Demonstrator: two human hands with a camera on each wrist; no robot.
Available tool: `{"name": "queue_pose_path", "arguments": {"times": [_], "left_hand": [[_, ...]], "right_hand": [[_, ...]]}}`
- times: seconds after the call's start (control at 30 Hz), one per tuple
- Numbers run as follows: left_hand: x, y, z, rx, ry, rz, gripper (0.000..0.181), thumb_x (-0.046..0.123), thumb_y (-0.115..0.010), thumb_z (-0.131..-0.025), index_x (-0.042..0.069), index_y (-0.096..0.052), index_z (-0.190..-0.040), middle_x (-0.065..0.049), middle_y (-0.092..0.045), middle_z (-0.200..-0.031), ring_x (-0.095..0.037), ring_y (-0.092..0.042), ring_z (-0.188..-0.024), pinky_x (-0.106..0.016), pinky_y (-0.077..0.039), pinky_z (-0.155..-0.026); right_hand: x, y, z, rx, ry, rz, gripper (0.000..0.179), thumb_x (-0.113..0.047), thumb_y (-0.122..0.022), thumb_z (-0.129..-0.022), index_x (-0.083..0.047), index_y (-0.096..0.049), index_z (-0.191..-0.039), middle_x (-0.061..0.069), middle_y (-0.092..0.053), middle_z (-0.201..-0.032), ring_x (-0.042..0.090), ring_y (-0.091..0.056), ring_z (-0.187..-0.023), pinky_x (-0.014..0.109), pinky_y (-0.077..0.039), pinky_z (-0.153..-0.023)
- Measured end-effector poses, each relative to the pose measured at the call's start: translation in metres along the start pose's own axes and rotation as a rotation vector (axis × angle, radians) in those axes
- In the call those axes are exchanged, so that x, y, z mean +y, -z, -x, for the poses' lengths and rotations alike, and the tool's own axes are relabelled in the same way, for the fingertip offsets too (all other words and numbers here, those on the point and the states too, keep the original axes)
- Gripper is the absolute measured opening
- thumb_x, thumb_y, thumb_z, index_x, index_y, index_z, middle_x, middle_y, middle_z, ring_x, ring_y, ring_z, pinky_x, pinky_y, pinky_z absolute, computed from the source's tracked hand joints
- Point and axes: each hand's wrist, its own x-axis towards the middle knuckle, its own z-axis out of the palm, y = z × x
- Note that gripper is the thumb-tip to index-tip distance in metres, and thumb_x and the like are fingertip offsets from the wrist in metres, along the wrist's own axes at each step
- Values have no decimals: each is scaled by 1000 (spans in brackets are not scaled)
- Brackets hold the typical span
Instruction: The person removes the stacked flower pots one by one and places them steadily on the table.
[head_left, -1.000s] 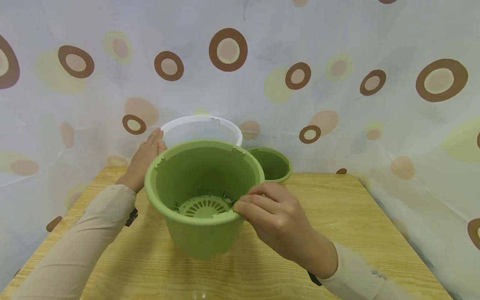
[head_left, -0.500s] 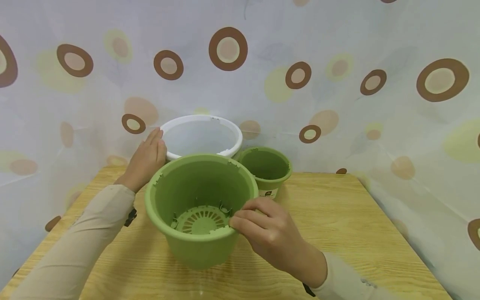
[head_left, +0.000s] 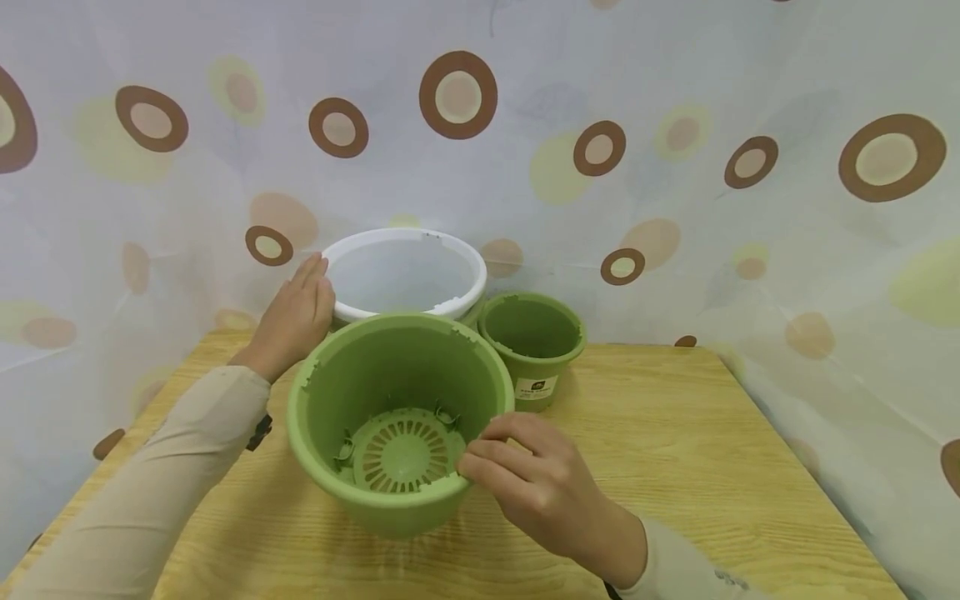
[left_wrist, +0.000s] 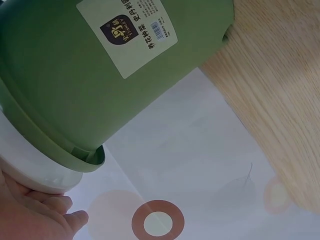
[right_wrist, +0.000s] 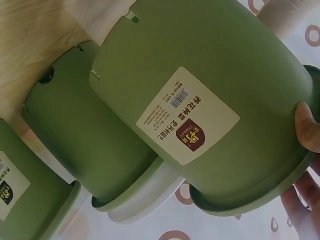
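Observation:
My right hand (head_left: pixel 551 492) pinches the near right rim of a large green flower pot (head_left: pixel 397 517), which has a slotted bottom. In the right wrist view this pot's side bears a white label (right_wrist: pixel 187 116), with a thumb (right_wrist: pixel 306 127) against its outer wall. I cannot tell whether its base touches the table. Behind it a white pot (head_left: pixel 405 271) sits inside another green flower pot (left_wrist: pixel 125 95). My left hand (head_left: pixel 294 321) rests with straight fingers against the white pot's left rim. A smaller green flower pot (head_left: pixel 534 329) stands upright just right of them.
The pots stand on a wood-grain table (head_left: pixel 675 467), near its far edge. A pale sheet with brown ring patterns (head_left: pixel 525 108) hangs behind the table and along its sides. The table's right part extends past the right hand.
My right hand has brought the large green flower pot lower and nearer, uncovering more of the white pot and the small pot's label. My left hand has stayed at the white rim.

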Motion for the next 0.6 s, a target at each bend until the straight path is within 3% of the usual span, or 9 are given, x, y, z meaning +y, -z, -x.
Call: {"name": "queue_pose_path", "arguments": {"times": [0.27, 0.6], "left_hand": [[0, -1, -1, 3, -4, -8, 61, 29, -9, -102, -8, -22, -148, -23, -17, -157, -38, -14, -145, -58, -13, -115], [-1, -2, -1, 6, -6, -2, 61, 29, -9, -102, -8, -23, -148, -23, -17, -157, -38, -14, -145, -59, -14, -115]], "right_hand": [[-1, -2, 3, -8, 85, -6, 26, 4, -52, -94, -9, -69, -79, -3, -68, -77, 14, -58, -71, 24, -52, -66], [-3, -9, 16, -26, 91, -15, 23, 0, -53, -95, -9, -70, -81, -3, -69, -79, 14, -60, -72, 24, -53, -69]]}}
